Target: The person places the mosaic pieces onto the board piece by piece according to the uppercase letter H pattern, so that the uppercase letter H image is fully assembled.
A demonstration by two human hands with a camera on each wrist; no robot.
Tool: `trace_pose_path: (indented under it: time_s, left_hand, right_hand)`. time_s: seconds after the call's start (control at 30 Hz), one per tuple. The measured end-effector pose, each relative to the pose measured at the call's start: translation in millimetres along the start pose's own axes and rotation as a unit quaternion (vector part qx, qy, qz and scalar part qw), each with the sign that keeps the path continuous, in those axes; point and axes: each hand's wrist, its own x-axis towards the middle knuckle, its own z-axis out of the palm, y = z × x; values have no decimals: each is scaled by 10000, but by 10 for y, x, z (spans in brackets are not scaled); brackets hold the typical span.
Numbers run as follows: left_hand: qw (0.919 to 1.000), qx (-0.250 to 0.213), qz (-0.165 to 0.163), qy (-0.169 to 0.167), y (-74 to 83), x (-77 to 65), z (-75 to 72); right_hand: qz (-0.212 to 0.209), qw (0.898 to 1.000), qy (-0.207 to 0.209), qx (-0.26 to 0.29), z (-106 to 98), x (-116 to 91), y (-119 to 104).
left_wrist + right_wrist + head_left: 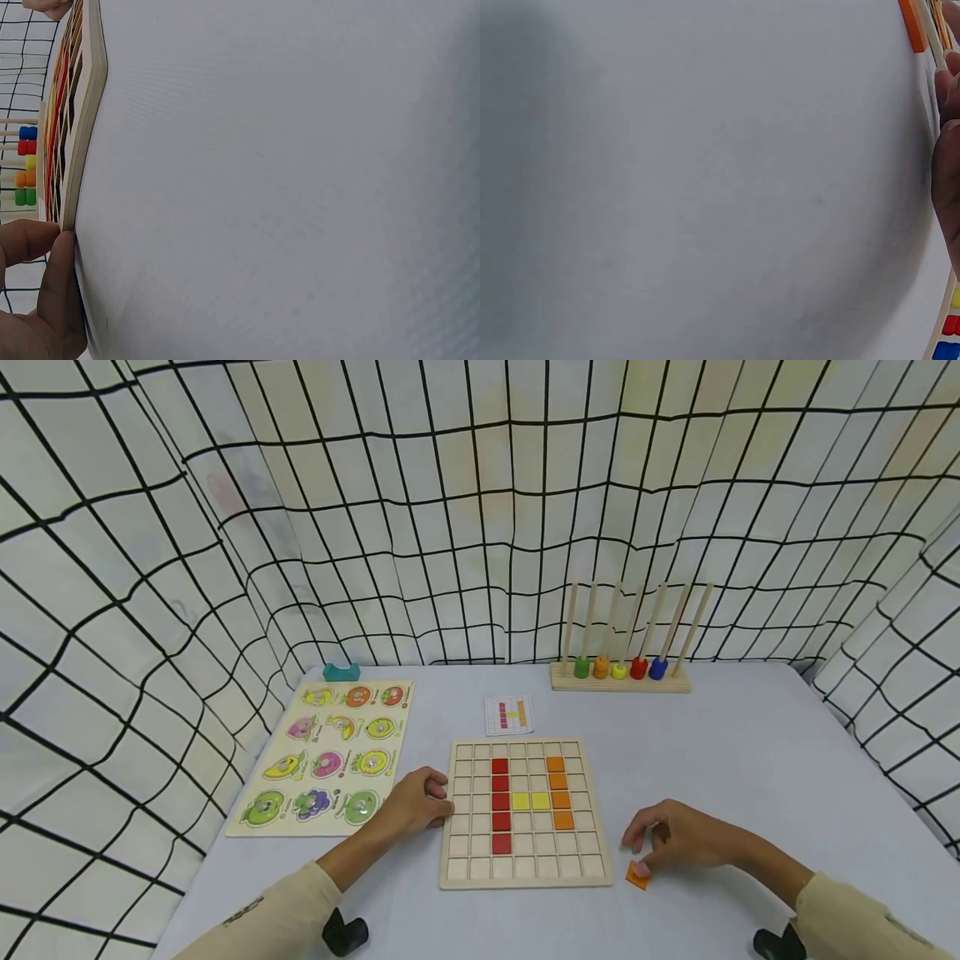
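Note:
In the head view my left hand [416,802] is at the left edge of a square wooden grid board [526,881]. Its thumb and a finger grip that edge in the left wrist view. Red tiles [500,802], orange tiles [559,799] and yellow tiles [530,802] lie in the board's cells. To the right of the board, my right hand [678,837] is low over the table, fingers bent and spread from the thumb. Its thumb overlaps a loose orange tile [637,879] lying on the table; whether it presses it I cannot tell.
A small pattern card [509,716] lies just behind the board. The fruit puzzle board [318,760] is at the left, with a teal object [341,672] behind it. A wooden peg stand [621,681] with coloured beads stands at the back right. Black netting [480,527] surrounds the white table [750,752].

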Motion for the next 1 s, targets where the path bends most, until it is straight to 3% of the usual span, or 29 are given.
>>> trace_pose_path:
  time_s: [0.27,0.57,1.0]
  left_hand:
    - [10000,36,58,22,-5,-5,1]
    - [10000,16,51,46,1,-4,7]
    - [10000,-7,89,45,-8,1,-10]
  right_hand:
    - [-145,9997,180,31,77,-77,22]
    - [84,9980,345,-514,138,-92,12]
    - [290,9976,357,-519,157,-99,-53]
